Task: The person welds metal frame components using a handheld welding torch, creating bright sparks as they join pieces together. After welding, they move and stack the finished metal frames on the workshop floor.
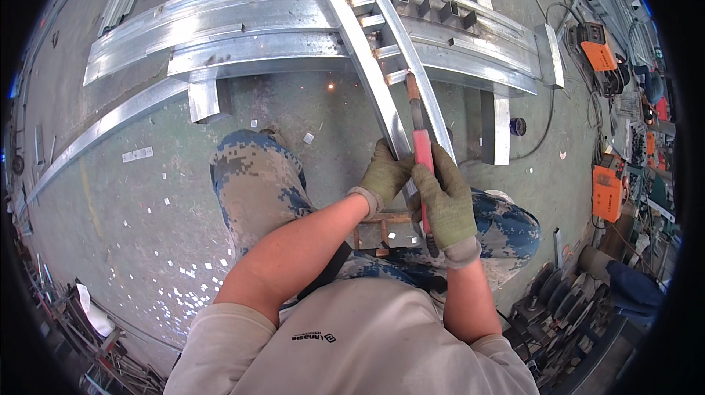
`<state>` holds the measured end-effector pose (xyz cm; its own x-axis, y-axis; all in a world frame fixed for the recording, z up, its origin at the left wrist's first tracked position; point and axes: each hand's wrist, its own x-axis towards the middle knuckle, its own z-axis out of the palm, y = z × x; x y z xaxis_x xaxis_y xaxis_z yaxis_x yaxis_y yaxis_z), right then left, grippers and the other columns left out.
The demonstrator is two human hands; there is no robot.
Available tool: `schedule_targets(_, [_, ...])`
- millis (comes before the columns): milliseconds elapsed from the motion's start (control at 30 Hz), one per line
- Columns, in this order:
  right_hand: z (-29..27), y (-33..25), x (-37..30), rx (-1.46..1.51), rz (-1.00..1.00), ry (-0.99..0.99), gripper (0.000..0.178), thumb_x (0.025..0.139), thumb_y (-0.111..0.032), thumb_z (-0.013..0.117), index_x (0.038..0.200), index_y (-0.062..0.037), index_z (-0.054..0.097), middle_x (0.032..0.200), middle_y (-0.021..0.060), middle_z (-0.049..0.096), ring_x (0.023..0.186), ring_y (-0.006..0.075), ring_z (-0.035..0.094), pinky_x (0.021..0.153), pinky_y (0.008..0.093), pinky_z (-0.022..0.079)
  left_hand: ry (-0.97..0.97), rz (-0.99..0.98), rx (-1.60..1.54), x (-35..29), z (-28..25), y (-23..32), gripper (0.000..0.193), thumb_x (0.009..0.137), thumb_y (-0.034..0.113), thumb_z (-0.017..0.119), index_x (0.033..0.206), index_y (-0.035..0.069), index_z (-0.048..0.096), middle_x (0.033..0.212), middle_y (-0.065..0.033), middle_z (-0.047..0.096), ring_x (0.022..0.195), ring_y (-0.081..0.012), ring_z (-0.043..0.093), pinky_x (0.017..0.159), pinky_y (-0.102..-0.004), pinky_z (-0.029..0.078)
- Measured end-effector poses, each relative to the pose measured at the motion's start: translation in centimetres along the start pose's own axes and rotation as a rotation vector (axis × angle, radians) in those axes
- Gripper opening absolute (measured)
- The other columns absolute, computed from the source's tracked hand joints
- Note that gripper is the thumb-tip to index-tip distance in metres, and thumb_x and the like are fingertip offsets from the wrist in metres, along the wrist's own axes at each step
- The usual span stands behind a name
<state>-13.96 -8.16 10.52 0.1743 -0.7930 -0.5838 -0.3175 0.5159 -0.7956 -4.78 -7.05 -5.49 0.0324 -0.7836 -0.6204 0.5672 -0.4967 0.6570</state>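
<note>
My right hand (449,200), in an olive work glove, is wrapped round the red handle of a welding torch (421,146). The torch's copper-coloured nozzle points away from me, its tip by a short crosspiece (397,77) between two long metal tubes. My left hand (388,174), gloved too, is closed over the near part of the left metal tube (376,94), close beside the torch handle. The right metal tube (413,57) runs just right of the torch. Several short crosspieces join the tubes like ladder rungs. A small orange spark glows left of the tubes.
The tubes lie across a wide bench of silvery metal beams (257,49), where short square tube pieces (449,11) stand. Orange-and-black machines (598,53) and cables are on the right. Small white scraps (194,285) litter the floor. A wooden stool (383,232) is between my legs.
</note>
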Motion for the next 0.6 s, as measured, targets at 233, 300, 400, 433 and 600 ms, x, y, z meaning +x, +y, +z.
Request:
schedule_targets(233, [-0.1,-0.5,0.9,0.007,-0.019,-0.027,0.056,0.105,-0.022,0.069,0.154,-0.0007,0.052,0.103,0.0046,0.069,0.068,0.0078,0.059,0.054,0.0252,0.047,0.003,0.048,-0.03,-0.3,-0.1,-0.1,0.066,0.098,0.004,0.072,0.15,0.005,0.031,0.142,-0.0144,0.055,0.127,-0.0254,0.06,0.102,-0.0397,0.059])
schedule_targets(300, [-0.2,-0.7,1.1,0.017,-0.006,-0.037,0.056,0.105,-0.022,0.069,0.154,-0.0009,0.052,0.104,0.0052,0.07,0.068,0.0082,0.06,0.054,0.025,0.048,0.002,0.022,-0.037,-0.7,0.0,0.6,0.068,0.098,0.004,0.072,0.151,0.005,0.03,0.142,-0.0149,0.055,0.128,-0.0255,0.06,0.103,-0.0397,0.058])
schedule_targets(400, [-0.3,-1.3,0.9,0.032,0.017,-0.04,0.057,0.104,-0.023,0.069,0.155,-0.0026,0.052,0.106,0.0056,0.071,0.068,0.0085,0.06,0.054,0.025,0.048,0.016,-0.03,-0.059,-1.1,0.4,1.8,0.07,0.097,0.002,0.072,0.153,0.005,0.029,0.143,-0.0157,0.055,0.127,-0.0258,0.06,0.103,-0.0392,0.058])
schedule_targets(433, [-0.2,-1.4,0.8,0.023,0.021,-0.036,0.056,0.105,-0.023,0.069,0.155,-0.0032,0.052,0.107,0.0057,0.071,0.068,0.0085,0.06,0.054,0.0251,0.048,0.021,-0.031,-0.059,-1.0,0.5,1.8,0.071,0.097,0.001,0.072,0.153,0.005,0.03,0.142,-0.0159,0.055,0.126,-0.0259,0.06,0.102,-0.0389,0.058])
schedule_targets(600, [0.0,-0.4,0.4,-0.005,-0.015,-0.013,0.055,0.105,-0.022,0.068,0.155,-0.0048,0.053,0.106,0.0047,0.071,0.067,0.008,0.059,0.053,0.025,0.048,0.031,-0.045,-0.019,-0.3,0.3,1.0,0.071,0.096,-0.001,0.072,0.153,0.007,0.031,0.141,-0.0157,0.057,0.124,-0.0258,0.061,0.102,-0.0383,0.058])
